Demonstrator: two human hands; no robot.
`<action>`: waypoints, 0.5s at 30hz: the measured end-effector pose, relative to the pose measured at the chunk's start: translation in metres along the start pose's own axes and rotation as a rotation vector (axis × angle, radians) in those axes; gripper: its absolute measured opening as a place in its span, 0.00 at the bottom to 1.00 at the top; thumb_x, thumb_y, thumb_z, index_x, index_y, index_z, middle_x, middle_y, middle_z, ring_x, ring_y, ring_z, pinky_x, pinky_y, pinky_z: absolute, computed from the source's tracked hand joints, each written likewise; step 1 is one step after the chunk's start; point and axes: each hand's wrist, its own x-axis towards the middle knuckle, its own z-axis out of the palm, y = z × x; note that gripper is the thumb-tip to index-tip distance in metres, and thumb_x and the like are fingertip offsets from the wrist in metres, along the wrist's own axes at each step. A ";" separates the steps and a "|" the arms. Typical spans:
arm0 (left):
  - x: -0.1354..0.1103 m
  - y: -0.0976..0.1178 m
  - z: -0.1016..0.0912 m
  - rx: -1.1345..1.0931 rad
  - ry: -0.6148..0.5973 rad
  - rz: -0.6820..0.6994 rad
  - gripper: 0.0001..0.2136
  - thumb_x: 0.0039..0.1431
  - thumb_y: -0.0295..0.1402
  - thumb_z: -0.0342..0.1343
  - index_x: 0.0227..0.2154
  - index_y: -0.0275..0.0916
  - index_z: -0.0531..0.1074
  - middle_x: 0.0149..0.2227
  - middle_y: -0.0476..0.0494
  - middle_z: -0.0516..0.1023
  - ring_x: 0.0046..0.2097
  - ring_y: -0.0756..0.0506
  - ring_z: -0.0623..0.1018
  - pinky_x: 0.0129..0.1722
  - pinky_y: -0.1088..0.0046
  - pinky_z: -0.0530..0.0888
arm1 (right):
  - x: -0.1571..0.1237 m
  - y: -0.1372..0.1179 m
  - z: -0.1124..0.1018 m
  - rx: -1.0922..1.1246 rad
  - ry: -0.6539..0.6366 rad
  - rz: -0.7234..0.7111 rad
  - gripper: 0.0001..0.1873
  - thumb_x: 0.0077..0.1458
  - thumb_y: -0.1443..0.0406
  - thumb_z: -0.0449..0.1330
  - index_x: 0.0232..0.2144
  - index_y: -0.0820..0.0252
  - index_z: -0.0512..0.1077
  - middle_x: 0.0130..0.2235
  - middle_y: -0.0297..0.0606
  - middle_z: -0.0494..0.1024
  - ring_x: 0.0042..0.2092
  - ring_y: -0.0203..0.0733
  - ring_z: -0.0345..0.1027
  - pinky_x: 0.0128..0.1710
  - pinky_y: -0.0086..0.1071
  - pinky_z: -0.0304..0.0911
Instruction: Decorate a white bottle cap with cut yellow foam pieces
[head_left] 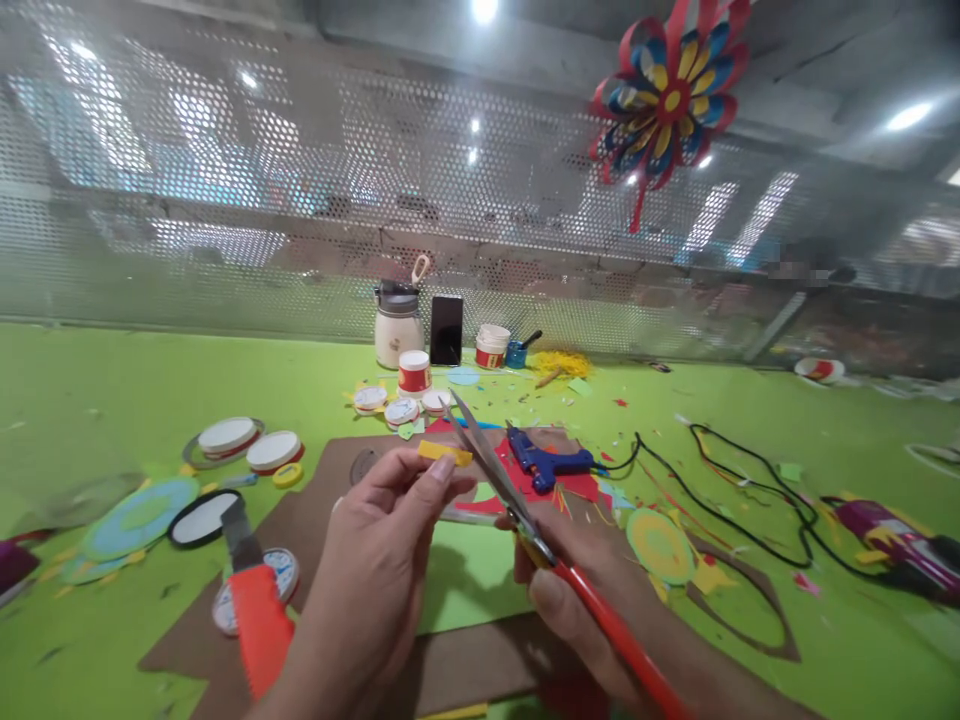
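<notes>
Head view: Pinches strip [442, 453] between thumb and fingers of left hand [382, 550], above sheet [469, 575] and cardboard [457, 665]. Grips scissors [506, 490] in right hand [581, 625], with fingers closed near pivot and blades slightly parted just right of strip; cannot tell blade contact with strip. Shows blue glue gun [551, 465] lying beyond right hand, phone [447, 330] upright at back, and scraper [259, 620] left of left hand, overlapping lid [284, 575]

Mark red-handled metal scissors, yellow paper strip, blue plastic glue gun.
Red-handled metal scissors [516, 502], head view: base of blades.
Yellow paper strip [436, 450], head view: exposed middle.
Blue plastic glue gun [544, 466], head view: body.
</notes>
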 end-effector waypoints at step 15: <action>0.000 -0.004 0.003 -0.055 0.055 0.005 0.08 0.46 0.32 0.68 0.26 0.36 0.75 0.28 0.49 0.78 0.34 0.51 0.77 0.39 0.79 0.73 | 0.000 -0.004 0.010 -0.027 -0.014 0.044 0.17 0.60 0.51 0.53 0.40 0.58 0.68 0.29 0.32 0.68 0.28 0.34 0.58 0.26 0.26 0.56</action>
